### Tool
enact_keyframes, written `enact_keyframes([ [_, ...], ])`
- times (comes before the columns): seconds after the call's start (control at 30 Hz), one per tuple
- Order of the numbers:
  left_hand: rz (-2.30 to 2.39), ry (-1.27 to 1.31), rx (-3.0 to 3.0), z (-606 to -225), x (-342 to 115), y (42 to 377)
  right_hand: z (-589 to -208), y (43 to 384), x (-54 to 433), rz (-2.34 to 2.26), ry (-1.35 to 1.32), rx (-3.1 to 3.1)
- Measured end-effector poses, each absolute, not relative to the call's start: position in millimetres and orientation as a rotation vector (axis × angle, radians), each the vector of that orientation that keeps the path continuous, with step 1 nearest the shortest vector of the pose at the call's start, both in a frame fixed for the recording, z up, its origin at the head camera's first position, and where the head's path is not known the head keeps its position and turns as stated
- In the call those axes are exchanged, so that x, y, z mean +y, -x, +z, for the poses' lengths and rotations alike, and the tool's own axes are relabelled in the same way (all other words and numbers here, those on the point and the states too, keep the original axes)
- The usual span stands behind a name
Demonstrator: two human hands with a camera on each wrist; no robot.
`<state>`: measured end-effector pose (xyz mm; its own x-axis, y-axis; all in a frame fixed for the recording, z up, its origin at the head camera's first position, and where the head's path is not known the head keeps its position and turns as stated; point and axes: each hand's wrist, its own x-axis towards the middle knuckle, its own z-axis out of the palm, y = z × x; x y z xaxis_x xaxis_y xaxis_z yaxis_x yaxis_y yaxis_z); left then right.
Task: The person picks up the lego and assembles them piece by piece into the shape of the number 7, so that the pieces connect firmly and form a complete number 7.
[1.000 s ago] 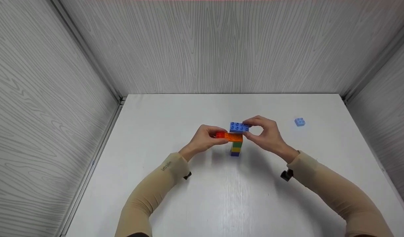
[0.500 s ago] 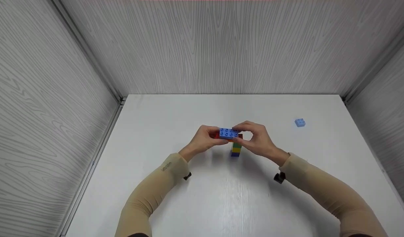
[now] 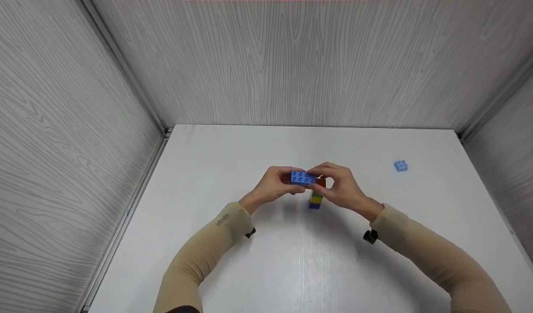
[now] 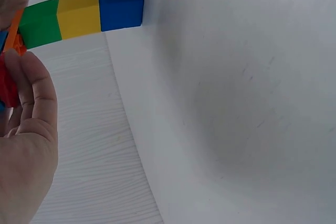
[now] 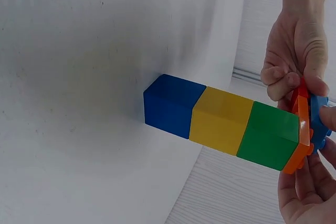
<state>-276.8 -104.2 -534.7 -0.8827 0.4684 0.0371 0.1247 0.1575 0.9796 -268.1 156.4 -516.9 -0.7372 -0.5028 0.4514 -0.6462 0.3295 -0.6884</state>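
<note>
Two hands meet near the middle of the head view, with a light blue brick (image 3: 302, 178) between them. Its long axis runs left to right across the frame, dipping slightly rightward, studs facing up. The right hand (image 3: 342, 187) pinches its right end between thumb and fingers; the left hand (image 3: 276, 184) is at the other end, gripping a red brick (image 5: 301, 90) underneath. Both are about equally near. The blue brick lies over the red one and an orange brick (image 5: 303, 135); whether it is fully seated I cannot tell. Below its right end stand green (image 5: 268, 136), yellow (image 5: 220, 120) and dark blue blocks (image 5: 173, 106), stacked upright on the table (image 3: 266, 269).
</note>
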Motion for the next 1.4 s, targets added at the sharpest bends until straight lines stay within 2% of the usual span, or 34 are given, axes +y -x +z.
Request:
enact_keyframes([
  [0.63, 1.792, -0.522, 2.094, -526, -109, 280, -523, 269, 162, 1.178, -1.158, -2.478],
  [1.17, 1.725, -0.329, 1.973, -507, -109, 288, -532, 267, 163, 0.881, -1.226, -2.378],
  [1.4, 1.607, -0.392, 2.017, -503, -112, 291, -540, 268, 165, 0.753, -1.245, -2.333],
])
